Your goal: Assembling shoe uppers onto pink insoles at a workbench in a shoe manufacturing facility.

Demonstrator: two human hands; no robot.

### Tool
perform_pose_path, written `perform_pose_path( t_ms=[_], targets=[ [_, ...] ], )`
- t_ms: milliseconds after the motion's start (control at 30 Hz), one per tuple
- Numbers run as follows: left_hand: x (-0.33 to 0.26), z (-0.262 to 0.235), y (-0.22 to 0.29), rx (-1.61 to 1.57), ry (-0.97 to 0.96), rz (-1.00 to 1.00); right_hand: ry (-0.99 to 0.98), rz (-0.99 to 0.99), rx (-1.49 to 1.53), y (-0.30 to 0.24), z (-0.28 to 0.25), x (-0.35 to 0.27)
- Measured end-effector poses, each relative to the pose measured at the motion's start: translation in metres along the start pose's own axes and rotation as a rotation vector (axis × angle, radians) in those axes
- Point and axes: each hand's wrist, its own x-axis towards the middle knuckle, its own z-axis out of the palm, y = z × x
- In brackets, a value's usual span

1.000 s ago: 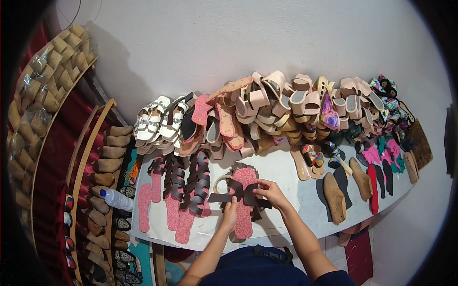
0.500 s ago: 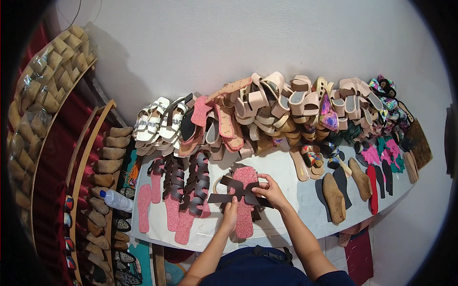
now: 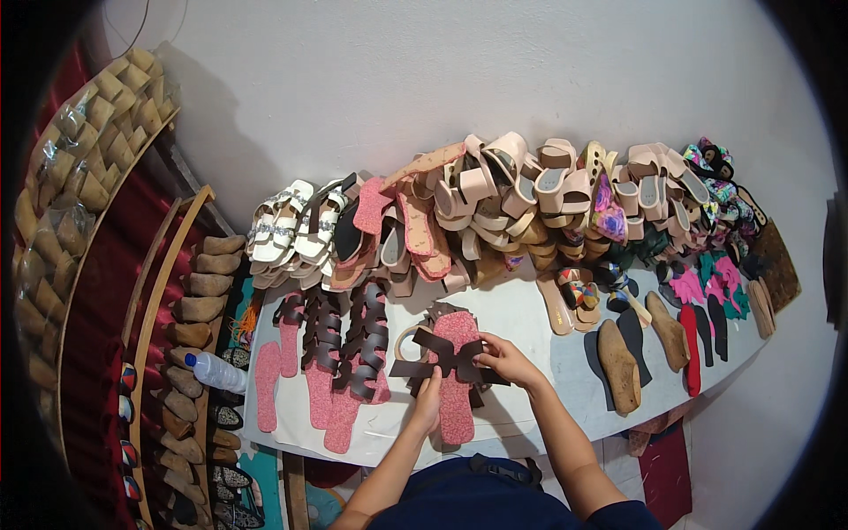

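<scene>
Pale table [image 3: 572,389] against a grey-white wall [image 3: 424,71]: brown strap [image 3: 456,359] over a pink sole [image 3: 457,417] near the table's six o'clock edge, left hand [image 3: 428,403] pinching the strap at its seven o'clock, right hand [image 3: 506,361] pinching it at three. From the strap, pale ring [image 3: 400,342] just beside at ten, strapped soles [image 3: 323,337] at nine, shoe pile [image 3: 503,190] at twelve, wooden shoe form [image 3: 618,369] at three.
</scene>
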Motion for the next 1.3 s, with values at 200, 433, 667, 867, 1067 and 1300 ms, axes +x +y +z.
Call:
perform_pose_path(
  t_ms=[200, 433, 667, 867, 1067, 1300],
  targets=[
    [-0.002, -0.002, 0.003, 0.130, 0.144, -0.057, 0.171, -0.033, -0.222, -0.001, -0.004, -0.001],
    [0.009, -0.037, 0.052, -0.097, 0.285, 0.383, 0.185, -0.060, -0.282, 0.000, -0.015, -0.001],
    [0.027, -0.016, 0.079, 0.496, 0.147, 0.315, 0.185, -0.099, -0.316, 0.005, -0.010, 0.005],
    [0.022, -0.024, 0.046, 0.336, 0.129, 0.156, 0.219, -0.059, -0.221, -0.006, -0.010, 0.000],
    [0.023, -0.021, 0.047, 0.143, 0.026, -0.038, 0.181, -0.038, -0.166, 0.000, -0.011, -0.002],
    [0.016, -0.013, 0.048, 0.090, 0.006, -0.047, 0.207, -0.046, -0.172, 0.006, 0.002, 0.000]
  ],
)
